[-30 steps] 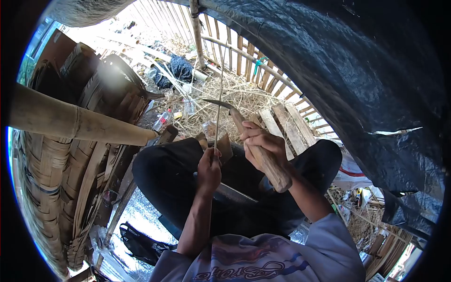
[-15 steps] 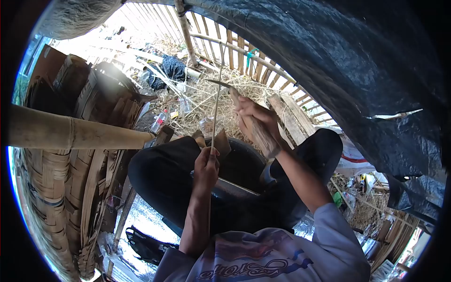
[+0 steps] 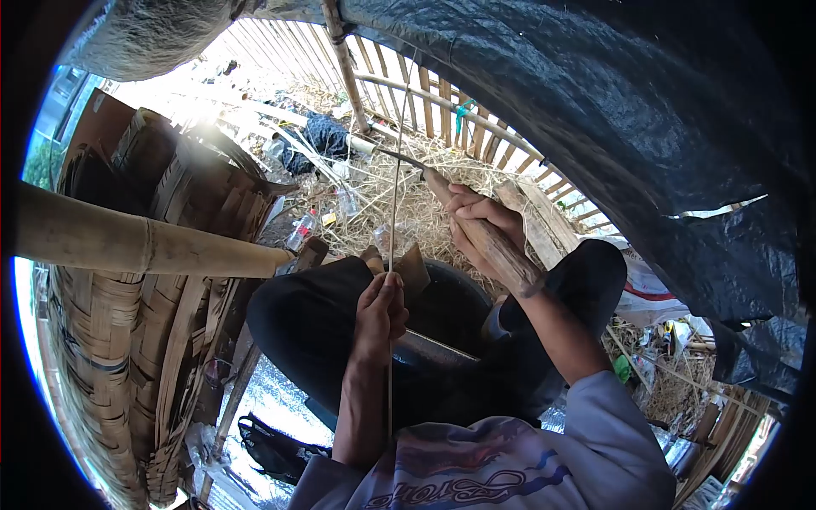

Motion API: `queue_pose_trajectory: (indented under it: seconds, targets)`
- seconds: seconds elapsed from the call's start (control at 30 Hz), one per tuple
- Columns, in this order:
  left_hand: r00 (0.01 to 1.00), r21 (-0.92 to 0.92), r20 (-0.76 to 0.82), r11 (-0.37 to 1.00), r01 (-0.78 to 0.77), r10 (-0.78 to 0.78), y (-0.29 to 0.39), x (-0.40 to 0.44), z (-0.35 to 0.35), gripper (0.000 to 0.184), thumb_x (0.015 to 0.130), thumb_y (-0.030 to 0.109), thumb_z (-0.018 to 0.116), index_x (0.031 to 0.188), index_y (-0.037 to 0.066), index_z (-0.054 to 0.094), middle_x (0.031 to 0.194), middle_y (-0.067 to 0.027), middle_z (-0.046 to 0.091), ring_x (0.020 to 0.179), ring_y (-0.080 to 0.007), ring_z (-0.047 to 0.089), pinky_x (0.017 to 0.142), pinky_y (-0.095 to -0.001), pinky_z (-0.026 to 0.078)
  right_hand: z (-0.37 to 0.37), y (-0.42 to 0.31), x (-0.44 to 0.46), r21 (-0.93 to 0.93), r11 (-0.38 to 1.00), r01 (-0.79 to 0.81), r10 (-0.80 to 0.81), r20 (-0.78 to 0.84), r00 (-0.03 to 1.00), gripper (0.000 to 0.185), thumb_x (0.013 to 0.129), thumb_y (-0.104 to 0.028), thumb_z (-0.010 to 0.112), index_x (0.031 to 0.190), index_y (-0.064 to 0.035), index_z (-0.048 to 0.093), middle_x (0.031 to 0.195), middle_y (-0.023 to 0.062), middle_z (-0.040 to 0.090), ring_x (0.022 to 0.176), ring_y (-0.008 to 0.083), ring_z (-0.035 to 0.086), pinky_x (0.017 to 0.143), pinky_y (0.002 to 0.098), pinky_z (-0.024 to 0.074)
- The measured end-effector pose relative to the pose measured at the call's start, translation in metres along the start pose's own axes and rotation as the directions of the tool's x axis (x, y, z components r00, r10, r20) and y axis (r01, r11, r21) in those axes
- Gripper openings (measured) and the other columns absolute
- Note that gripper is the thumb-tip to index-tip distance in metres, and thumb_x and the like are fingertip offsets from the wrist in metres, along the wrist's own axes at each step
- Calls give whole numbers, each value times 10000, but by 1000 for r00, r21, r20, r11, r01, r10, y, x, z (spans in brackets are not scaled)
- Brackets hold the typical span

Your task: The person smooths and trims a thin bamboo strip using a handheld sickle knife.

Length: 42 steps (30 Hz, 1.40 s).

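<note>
My left hand (image 3: 379,309) is closed round a long thin bamboo strip (image 3: 394,204), which stands nearly upright in view and runs from my lap up past the hand toward the slatted fence. In my right hand (image 3: 486,223) is a knife (image 3: 507,262) with a thick, long wooden handle lying back along my forearm. Its narrow dark blade (image 3: 397,156) points left and crosses the strip well above my left hand; whether the edge touches it I cannot tell. Below the hands, between my crossed legs, sits a dark round basin (image 3: 455,276).
A thick bamboo pole (image 3: 161,245) juts in from the left over woven bamboo panels (image 3: 115,340). Dark plastic sheeting (image 3: 586,102) hangs at the right. Ahead lie straw shavings (image 3: 353,225), a plastic bottle (image 3: 301,229) and a slatted bamboo fence (image 3: 442,110).
More of the strip now shows below my left hand, down to my lap. The knife remains in my right hand, its blade still across the strip. The whole view has shifted slightly.
</note>
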<state>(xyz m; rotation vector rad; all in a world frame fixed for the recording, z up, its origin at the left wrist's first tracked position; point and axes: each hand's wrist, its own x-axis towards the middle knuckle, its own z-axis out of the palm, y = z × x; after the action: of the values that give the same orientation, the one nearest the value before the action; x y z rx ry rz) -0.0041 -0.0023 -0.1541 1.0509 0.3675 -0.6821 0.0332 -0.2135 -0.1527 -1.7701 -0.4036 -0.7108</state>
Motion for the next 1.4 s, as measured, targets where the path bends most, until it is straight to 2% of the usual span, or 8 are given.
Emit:
queue_pose_trajectory:
  seconds: [0.13, 0.4, 0.57, 0.7, 0.93, 1.07, 1.27, 1.4]
  targets:
    - [999, -8, -39, 1000, -16, 15, 3, 1, 0, 152, 977, 246, 429, 881, 154, 502, 558, 98, 279, 390, 6, 200, 331, -184, 117, -3, -15, -23, 53, 996, 77, -84, 157, 984, 211, 740, 105, 624, 871, -24, 521, 902, 122, 626, 985, 243, 619, 984, 423, 440]
    - [998, 10, -70, 1000, -6, 7, 1, 2, 6, 158, 977, 244, 426, 871, 158, 506, 559, 100, 284, 390, 5, 213, 330, -181, 116, -8, 2, -2, 46, 999, 16, -21, 115, 993, 233, 744, 107, 621, 904, -21, 510, 931, 137, 625, 1039, 263, 600, 1000, 411, 419]
    - [998, -142, 15, 988, 63, -62, 2, 4, 0, 153, 977, 251, 410, 883, 167, 497, 572, 94, 291, 390, 6, 213, 318, -167, 127, 2, -8, -17, 144, 985, 93, -97, 22, 995, 227, 717, 118, 625, 865, -27, 532, 884, 130, 642, 960, 276, 640, 975, 449, 441]
    - [998, -131, 40, 990, 48, -44, 4, 0, 2, 155, 977, 229, 385, 861, 176, 474, 562, 84, 286, 385, -11, 199, 318, -185, 109, 0, -1, 2, 219, 974, -48, 48, 9, 999, 239, 738, 107, 618, 910, -24, 516, 924, 142, 620, 1011, 240, 603, 1016, 447, 399]
    - [989, -273, 133, 957, 97, -63, 7, 3, -8, 183, 980, 258, 361, 827, 179, 425, 555, 81, 269, 369, -12, 181, 295, -180, 106, -4, -15, -20, 224, 968, 116, -146, 124, 981, 234, 768, 103, 587, 914, -42, 475, 913, 138, 604, 1028, 272, 597, 985, 485, 426]
    - [964, -399, 260, 902, 164, -60, 1, 5, -12, 212, 984, 283, 347, 804, 178, 388, 554, 80, 259, 367, -15, 181, 296, -176, 103, 0, -5, -2, 235, 972, 31, -27, -24, 999, 205, 744, 94, 626, 886, -20, 530, 922, 133, 629, 1007, 254, 608, 1004, 424, 413]
    - [980, -332, 184, 933, 136, -78, 3, 1, -7, 227, 987, 294, 348, 792, 183, 377, 540, 83, 249, 366, -15, 182, 298, -176, 101, -4, -22, -15, 161, 976, 148, -165, 97, 981, 197, 743, 90, 626, 866, -27, 526, 897, 135, 634, 988, 250, 624, 977, 426, 440]
    - [984, -222, 155, 968, 119, -86, 3, 0, 0, 224, 987, 291, 350, 790, 187, 377, 534, 86, 246, 365, -12, 191, 297, -177, 106, -1, -2, 6, 159, 987, 37, -47, 57, 997, 236, 743, 104, 624, 898, -38, 516, 961, 133, 619, 1081, 270, 582, 981, 406, 436]
